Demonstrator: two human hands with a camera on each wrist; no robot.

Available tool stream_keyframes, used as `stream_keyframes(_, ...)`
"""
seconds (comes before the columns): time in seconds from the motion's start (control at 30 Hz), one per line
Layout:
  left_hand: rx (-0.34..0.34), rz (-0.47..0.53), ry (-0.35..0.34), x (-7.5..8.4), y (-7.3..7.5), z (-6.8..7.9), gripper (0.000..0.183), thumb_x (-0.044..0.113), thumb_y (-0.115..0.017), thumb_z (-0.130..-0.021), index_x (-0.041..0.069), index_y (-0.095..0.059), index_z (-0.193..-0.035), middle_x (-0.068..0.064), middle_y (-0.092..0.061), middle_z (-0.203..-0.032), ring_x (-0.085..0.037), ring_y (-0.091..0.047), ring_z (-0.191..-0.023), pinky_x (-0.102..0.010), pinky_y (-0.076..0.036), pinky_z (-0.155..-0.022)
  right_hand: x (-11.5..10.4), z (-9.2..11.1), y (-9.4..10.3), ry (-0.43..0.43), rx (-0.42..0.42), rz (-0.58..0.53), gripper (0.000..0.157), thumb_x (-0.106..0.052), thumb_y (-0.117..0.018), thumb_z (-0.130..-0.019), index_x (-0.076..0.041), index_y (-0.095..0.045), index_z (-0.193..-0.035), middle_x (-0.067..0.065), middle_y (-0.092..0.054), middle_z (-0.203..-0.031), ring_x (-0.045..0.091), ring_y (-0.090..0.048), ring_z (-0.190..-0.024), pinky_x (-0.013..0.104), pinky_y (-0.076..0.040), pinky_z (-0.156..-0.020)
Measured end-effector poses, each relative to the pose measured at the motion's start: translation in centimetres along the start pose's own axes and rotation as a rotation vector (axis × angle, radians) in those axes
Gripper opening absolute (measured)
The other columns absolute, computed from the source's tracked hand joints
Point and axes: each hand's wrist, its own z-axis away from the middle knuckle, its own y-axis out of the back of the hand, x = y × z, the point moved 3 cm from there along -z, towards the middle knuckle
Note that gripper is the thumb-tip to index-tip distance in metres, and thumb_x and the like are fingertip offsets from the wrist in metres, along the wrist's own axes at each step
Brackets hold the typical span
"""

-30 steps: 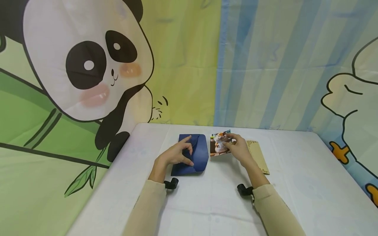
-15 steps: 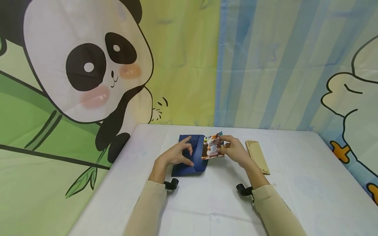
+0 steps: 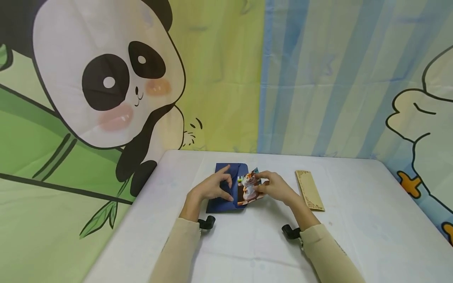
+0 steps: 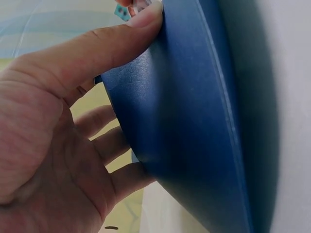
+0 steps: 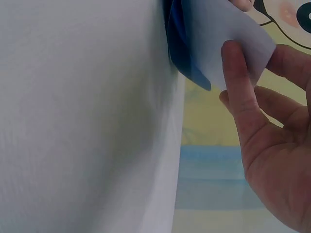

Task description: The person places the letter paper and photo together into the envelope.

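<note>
A dark blue envelope (image 3: 218, 206) lies on the white table, its flap side to the right. My left hand (image 3: 209, 186) holds it; in the left wrist view the thumb presses on the blue paper (image 4: 175, 126) and the other fingers reach behind its edge. Between thumb and fingers, my right hand (image 3: 277, 189) pinches a photo card (image 3: 247, 192) with a hamster-like animal in white on it. The card is tilted and overlaps the envelope's right part. Its plain white back (image 5: 214, 43) faces the right wrist camera, right at the blue flap (image 5: 187, 63).
A tan folded card or slim booklet (image 3: 310, 190) with ornate ends lies on the white table (image 3: 255, 251), right of the right hand. Behind the table hangs a printed curtain (image 3: 226, 78) with a panda and stripes.
My right hand has carried the photo card leftward and slightly down, from beside the envelope to over its right part. The left hand has stayed in place on the envelope.
</note>
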Motion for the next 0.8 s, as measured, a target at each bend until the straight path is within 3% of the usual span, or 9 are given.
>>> stream_keyframes(0.17,0.000,0.001,-0.013,0.2,-0.1,0.0,0.038,0.024,-0.097,-0.073,0.025,-0.062,-0.088,-0.007,-0.013,-0.176,-0.044,-0.018,-0.159,-0.064,-0.030,-0.122,0.2,-0.2,-0.4,-0.009,-0.006,-0.002,0.056,0.001,-0.065,-0.095,0.007,-0.049,-0.148,0.027,-0.059,-0.141,0.014,-0.074,-0.082,0.027,-0.058,-0.070)
stream_keyframes(0.33,-0.005,0.002,-0.019,0.3,-0.1,0.3,0.038,0.024,-0.096,-0.073,0.022,-0.062,-0.088,-0.010,-0.013,-0.176,-0.044,-0.019,-0.159,-0.063,-0.030,-0.122,0.2,-0.6,-1.3,-0.008,0.009,0.021,0.063,-0.002,-0.072,-0.091,0.006,-0.049,-0.149,0.028,-0.068,-0.130,0.013,-0.074,-0.073,0.027,-0.058,-0.068)
stream_keyframes(0.47,-0.003,-0.001,-0.013,0.3,0.0,0.5,0.038,0.024,-0.096,-0.073,0.024,-0.062,-0.088,-0.010,-0.014,-0.176,-0.044,-0.019,-0.159,-0.063,-0.029,-0.123,0.0,-1.0,-1.9,-0.013,0.025,0.060,0.061,-0.008,-0.073,-0.094,0.003,-0.051,-0.150,0.026,-0.066,-0.136,0.014,-0.073,-0.070,0.028,-0.058,-0.067)
stream_keyframes(0.6,-0.007,-0.004,-0.007,0.3,-0.1,0.4,0.037,0.024,-0.096,-0.074,0.025,-0.062,-0.088,-0.009,-0.014,-0.176,-0.044,-0.020,-0.159,-0.063,-0.029,-0.123,0.0,-1.3,-2.3,-0.018,-0.006,0.054,0.058,-0.003,-0.064,-0.097,0.003,-0.047,-0.153,0.028,-0.052,-0.152,0.015,-0.073,-0.075,0.031,-0.062,-0.070)
stream_keyframes(0.8,-0.009,0.007,-0.016,0.4,0.0,0.2,0.039,0.024,-0.097,-0.072,0.023,-0.063,-0.090,-0.010,-0.016,-0.175,-0.044,-0.020,-0.159,-0.063,-0.026,-0.124,-0.3,-1.9,-2.8,0.017,-0.048,0.101,0.064,0.000,-0.065,-0.095,0.004,-0.042,-0.155,0.030,-0.049,-0.154,0.014,-0.070,-0.067,0.030,-0.060,-0.069)
